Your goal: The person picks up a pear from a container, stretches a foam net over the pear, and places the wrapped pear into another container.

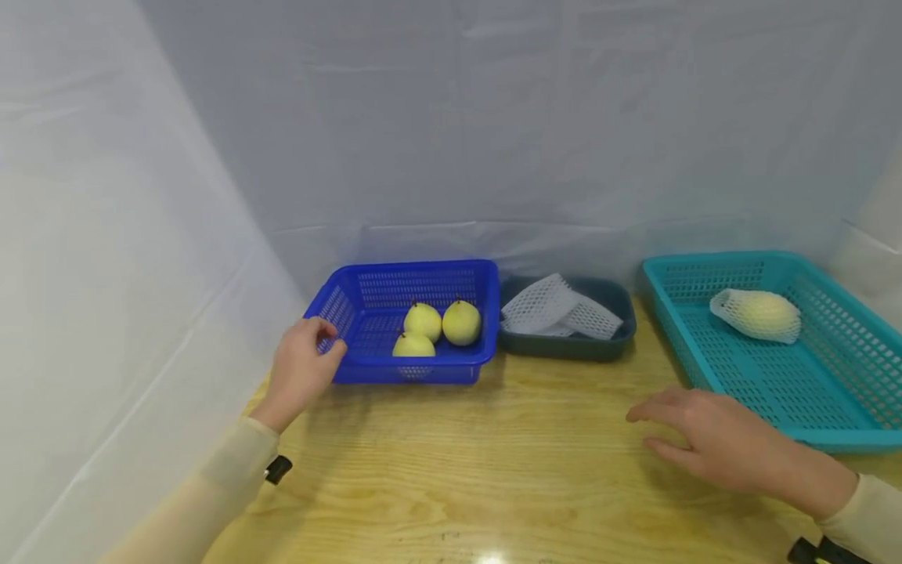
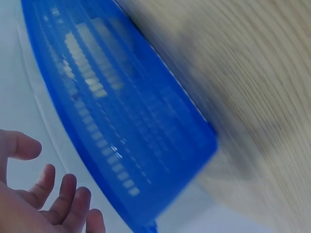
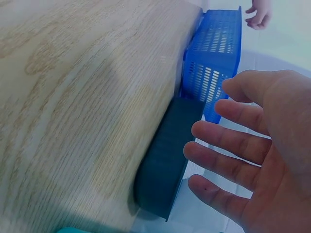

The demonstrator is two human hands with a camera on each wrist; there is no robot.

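Your pale left sleeve [image 1: 211, 486] is filling the lower left of the frame, nearest the camera. Above it, your left hand [image 1: 296, 372] is hovering just beside the blue basket [image 1: 402, 362], fingers loosely bent and holding nothing. At lower right, your right hand [image 1: 719, 439] is hanging over the table [image 1: 479, 486], relaxed and also empty. Three pears [image 1: 461, 323] are sitting clustered in the blue basket, near the frame's centre; white foam nets [image 1: 539, 305] are lying in the dark tray [image 1: 564, 345], right of centre. One netted pear [image 1: 768, 316] is resting in the teal basket [image 1: 846, 440] at far right. If you're reaching for a pear, you're probably best off clearing the rim from above, cupping the body, sparing the stem and avoiding its neighbours.
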